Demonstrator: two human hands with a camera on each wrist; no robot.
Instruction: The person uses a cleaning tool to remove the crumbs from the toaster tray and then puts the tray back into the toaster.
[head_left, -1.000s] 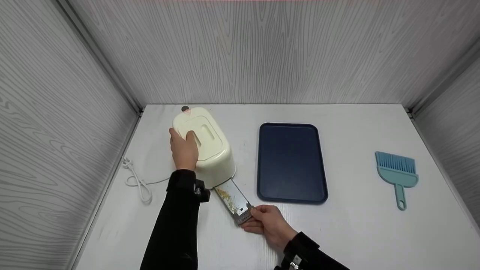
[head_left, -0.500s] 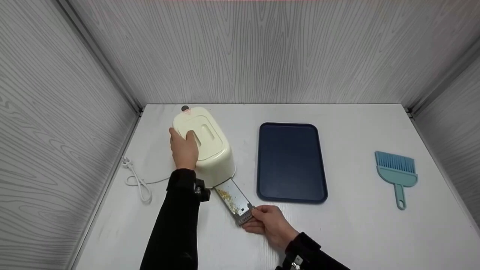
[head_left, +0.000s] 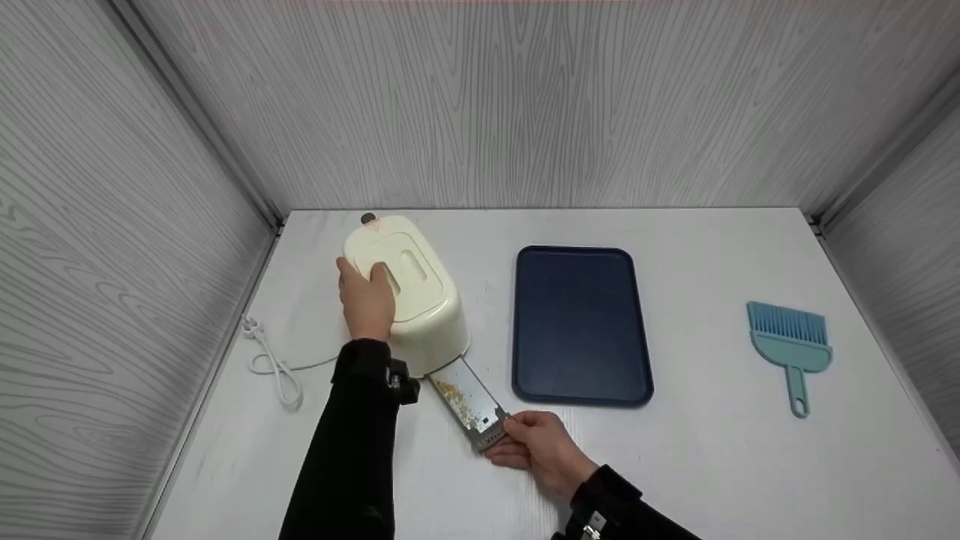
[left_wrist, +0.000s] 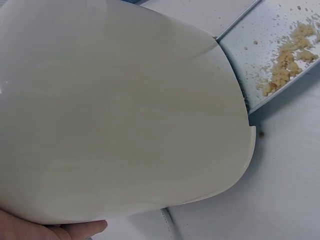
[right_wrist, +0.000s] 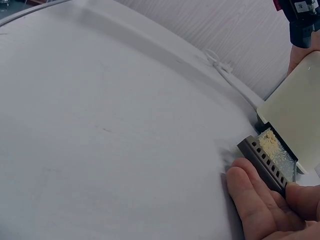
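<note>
A cream two-slot toaster (head_left: 429,304) stands at the left of the white table. My left hand (head_left: 367,300) holds its left side, the thumb on top by a slot and the fingers along the side wall. From the toaster's near end sticks a metal crumb tray (head_left: 480,394), partly out, its inner part hidden inside. Yellowish crumbs (left_wrist: 287,65) lie along one side of that tray. My right hand (head_left: 540,450) pinches the tray's grey, perforated outer end between thumb and fingers, with the fingers underneath, as the right wrist view shows.
A dark blue rectangular tray (head_left: 581,326) lies flat to the right of the toaster. Farther right is a teal hand brush (head_left: 791,352). A white power cord (head_left: 281,371) with a plug lies looped at the left. Wood-grained panels (head_left: 465,105) enclose the back and sides.
Both hands, the toaster and the crumb tray stay practically where they were. The whole head view has shifted very slightly.
</note>
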